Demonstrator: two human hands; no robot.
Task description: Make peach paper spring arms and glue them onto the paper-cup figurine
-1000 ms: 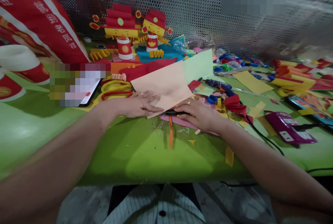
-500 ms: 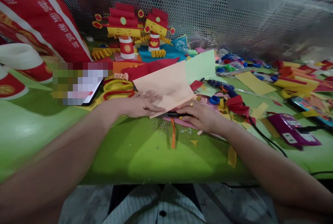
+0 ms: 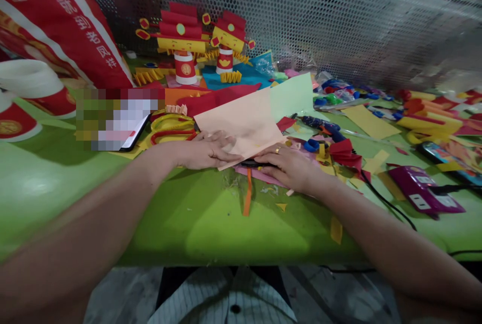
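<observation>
The low end of the orange strip point(image 3: 247, 197) has been swung a little to the left. The peach paper point(image 3: 239, 118), near the edge of the green table point(image 3: 226, 238), is pressed down by the spread left hand point(image 3: 211, 152). A thin black thing point(image 3: 249, 163) is touched by the curled right hand point(image 3: 291, 167); how tightly cannot be told.

Peach paper sheet point(image 3: 241, 123), one: left hand point(image 3: 209, 151) flat upon it. Right hand point(image 3: 288, 166): fingers against a black object point(image 3: 249, 163) at the sheet's lower edge. Scissors point(image 3: 173, 133), beside left hand. Paper figures point(image 3: 184, 43), two, standing behind.
</observation>
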